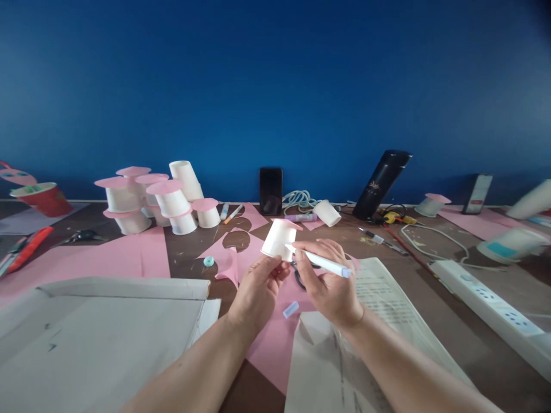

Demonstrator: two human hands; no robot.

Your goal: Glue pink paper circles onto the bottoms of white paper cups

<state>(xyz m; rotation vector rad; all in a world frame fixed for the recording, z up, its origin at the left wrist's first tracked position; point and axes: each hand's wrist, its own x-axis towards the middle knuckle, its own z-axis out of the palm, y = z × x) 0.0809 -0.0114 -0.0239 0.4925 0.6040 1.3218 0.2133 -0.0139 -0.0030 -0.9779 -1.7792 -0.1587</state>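
Note:
My left hand (262,284) grips the lower end of a small white paper cup (278,241), tilted and topped with a pink paper piece. Between the fingers of my right hand (329,278) is a white marker (322,261), its tip at the side of the cup. Below my hands lies a small pale blue cap (291,310) on pink paper (273,347). Partly hidden behind my right hand are dark loops, perhaps scissors handles (298,279). A teal ring-shaped piece (209,261) sits to the left of my hands.
Several white cups with pink tops (170,201) are grouped at the back left. A phone (271,192) and a tilted black bottle (381,184) stand against the blue wall. A power strip (491,298) lies right; a white box lid (107,338) lies left.

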